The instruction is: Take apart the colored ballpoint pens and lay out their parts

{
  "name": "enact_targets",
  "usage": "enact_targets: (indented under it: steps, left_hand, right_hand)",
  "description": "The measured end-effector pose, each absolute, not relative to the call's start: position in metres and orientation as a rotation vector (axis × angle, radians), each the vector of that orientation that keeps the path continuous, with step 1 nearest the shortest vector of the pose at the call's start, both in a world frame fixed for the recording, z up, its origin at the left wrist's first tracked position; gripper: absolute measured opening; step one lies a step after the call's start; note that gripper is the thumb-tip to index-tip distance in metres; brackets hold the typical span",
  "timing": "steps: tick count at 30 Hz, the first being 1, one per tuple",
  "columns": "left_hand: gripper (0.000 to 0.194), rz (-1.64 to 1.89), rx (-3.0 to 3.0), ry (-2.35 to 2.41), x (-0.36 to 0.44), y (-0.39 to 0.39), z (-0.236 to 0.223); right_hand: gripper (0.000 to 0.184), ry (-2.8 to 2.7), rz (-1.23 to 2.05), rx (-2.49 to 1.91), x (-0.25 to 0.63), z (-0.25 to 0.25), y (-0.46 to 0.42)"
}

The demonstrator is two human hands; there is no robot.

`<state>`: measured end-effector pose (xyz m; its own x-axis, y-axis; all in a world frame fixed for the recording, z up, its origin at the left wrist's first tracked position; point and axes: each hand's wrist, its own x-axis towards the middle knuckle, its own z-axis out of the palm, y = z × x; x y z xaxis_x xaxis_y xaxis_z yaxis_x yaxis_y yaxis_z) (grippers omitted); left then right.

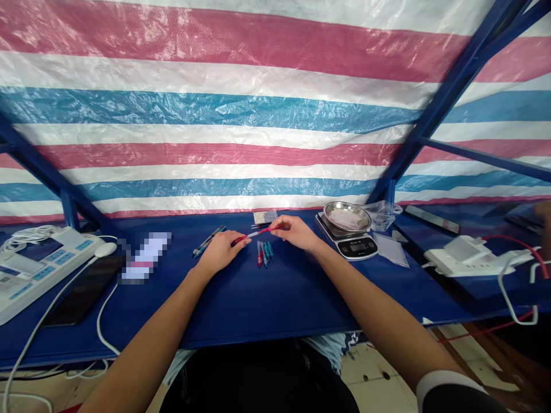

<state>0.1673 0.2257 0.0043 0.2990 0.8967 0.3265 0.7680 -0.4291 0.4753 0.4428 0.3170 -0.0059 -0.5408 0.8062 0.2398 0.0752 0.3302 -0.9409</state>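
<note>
Both my hands hold one red pen (255,233) level above the blue table (275,298). My left hand (221,250) is closed round the pen's left end. My right hand (295,230) pinches its right end. Just below the pen, several small red and teal pen parts (264,253) lie on the table. Left of my left hand lies a teal pen (208,240). A small clear bag (264,216) rests behind the pen near the tarpaulin.
A digital scale (355,243) with a metal bowl (346,216) stands at the right, plastic bags (390,248) beside it. White power strips lie far left (38,269) and far right (471,261) with cables. A striped tarpaulin (258,115) and blue frame bars close the back.
</note>
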Motion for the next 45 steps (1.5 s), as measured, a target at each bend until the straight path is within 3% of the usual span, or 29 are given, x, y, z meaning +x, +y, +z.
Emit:
enact_targets:
  steps: [5, 14, 21, 28, 35, 45]
  left_hand:
    - [0.044, 0.807, 2.256, 1.734, 0.161, 0.229, -0.002]
    - [0.039, 0.844, 2.211, 1.727, 0.165, 0.229, -0.006]
    - [0.055, 0.843, 2.146, 1.636, 0.169, 0.225, -0.002]
    - [0.037, 0.864, 2.224, 1.597, 0.177, 0.227, -0.011]
    - [0.032, 0.950, 2.120, 1.516, 0.192, 0.226, -0.017]
    - [0.036, 0.939, 2.392, 1.822, 0.183, 0.241, -0.029]
  right_hand:
    - [0.037, -1.714, 1.251, -0.949, 0.454, -0.008, 0.331]
    - [0.029, -1.853, 0.948, -1.078, 0.457, -0.018, 0.337]
    - [0.023, -1.906, 0.803, -1.194, 0.465, -0.016, 0.343]
    - [0.006, -2.076, 0.562, -1.259, 0.469, -0.006, 0.335]
    - [0.023, -2.536, 0.790, -1.001, 0.454, 0.010, 0.303]
    - [0.030, -2.384, 1.043, -0.972, 0.460, 0.042, 0.289]
